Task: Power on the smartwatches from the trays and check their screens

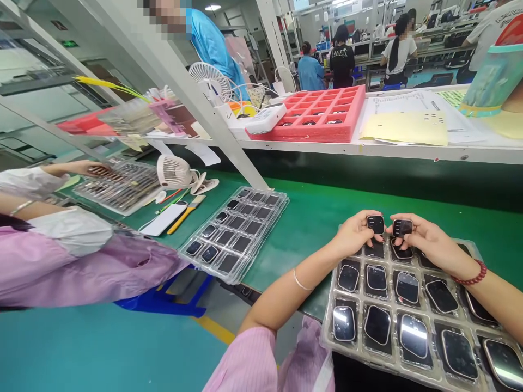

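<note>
My left hand (357,233) pinches a smartwatch (375,224) by its edges, its dark screen lit with a few white marks. Close beside it, my right hand (433,242) grips a second smartwatch (402,228) with similar marks on its face. Both are held just above the far side of a clear plastic tray (362,321). Smartwatches with dark square faces, such as one in the near row (377,325), lie in the tray's compartments. My right forearm covers part of the tray's right side.
Left on the green bench stands another clear tray (261,231), partly filled with watch faces. Near it are a brush (186,214), a small fan (175,172) and a co-worker's hand (87,167) over a tray. The shelf above holds a red compartment tray (327,111) and papers (404,128).
</note>
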The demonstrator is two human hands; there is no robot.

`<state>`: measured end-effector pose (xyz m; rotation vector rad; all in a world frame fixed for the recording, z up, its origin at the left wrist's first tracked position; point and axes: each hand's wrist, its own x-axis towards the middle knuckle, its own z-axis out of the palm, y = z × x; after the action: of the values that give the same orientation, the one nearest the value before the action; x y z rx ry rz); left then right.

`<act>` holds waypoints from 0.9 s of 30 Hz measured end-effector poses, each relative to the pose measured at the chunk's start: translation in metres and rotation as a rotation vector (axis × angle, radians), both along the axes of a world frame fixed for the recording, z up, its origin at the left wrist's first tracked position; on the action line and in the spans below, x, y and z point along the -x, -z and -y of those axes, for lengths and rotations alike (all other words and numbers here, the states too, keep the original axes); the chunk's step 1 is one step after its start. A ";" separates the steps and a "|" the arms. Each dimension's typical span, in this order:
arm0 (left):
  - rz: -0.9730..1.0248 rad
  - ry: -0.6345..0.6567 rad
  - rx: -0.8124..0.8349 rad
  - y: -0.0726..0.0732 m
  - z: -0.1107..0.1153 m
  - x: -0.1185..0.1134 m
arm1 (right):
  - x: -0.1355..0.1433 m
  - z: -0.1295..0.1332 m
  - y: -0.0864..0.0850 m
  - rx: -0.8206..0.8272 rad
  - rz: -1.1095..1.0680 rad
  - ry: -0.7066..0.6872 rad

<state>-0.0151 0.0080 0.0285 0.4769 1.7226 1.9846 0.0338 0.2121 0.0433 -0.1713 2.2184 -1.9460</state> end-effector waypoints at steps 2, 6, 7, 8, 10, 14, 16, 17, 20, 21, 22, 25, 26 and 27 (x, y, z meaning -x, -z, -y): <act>-0.013 0.003 0.030 -0.002 0.001 -0.001 | -0.001 0.002 0.000 -0.013 -0.016 0.005; -0.032 -0.006 0.076 -0.008 0.003 -0.005 | -0.003 0.005 0.000 -0.031 -0.024 0.018; -0.037 -0.012 0.086 -0.009 0.003 -0.006 | -0.003 0.005 -0.001 -0.030 -0.022 0.018; -0.043 -0.019 0.097 -0.010 0.004 -0.006 | -0.003 0.005 -0.001 -0.025 -0.017 0.018; -0.053 -0.030 0.117 -0.012 0.005 -0.008 | -0.004 0.006 -0.002 -0.009 -0.004 0.021; -0.068 -0.027 0.120 -0.012 0.004 -0.010 | -0.006 0.009 -0.005 -0.005 -0.020 0.041; -0.073 -0.028 0.129 -0.012 0.004 -0.010 | -0.007 0.010 -0.005 -0.021 -0.036 0.052; -0.076 -0.031 0.137 -0.011 0.004 -0.011 | -0.007 0.011 -0.004 -0.033 -0.038 0.057; -0.080 -0.033 0.142 -0.009 0.004 -0.011 | -0.006 0.014 -0.002 -0.069 -0.037 0.062; -0.079 -0.027 0.135 -0.008 0.005 -0.010 | -0.006 0.016 -0.001 -0.077 -0.038 0.056; -0.077 -0.022 0.125 -0.007 0.005 -0.009 | -0.006 0.017 -0.001 -0.085 -0.040 0.048; -0.069 -0.018 0.102 -0.004 0.004 -0.008 | -0.014 0.017 -0.001 -0.103 -0.047 0.030; -0.064 -0.018 0.100 -0.004 0.004 -0.008 | -0.018 0.015 0.000 -0.110 -0.048 0.029; -0.060 -0.020 0.104 -0.004 0.003 -0.010 | -0.021 0.012 0.001 -0.124 -0.052 0.038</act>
<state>-0.0052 0.0049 0.0324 0.4902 1.8631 1.9009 0.0545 0.2002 0.0418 -0.1651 2.3835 -1.8359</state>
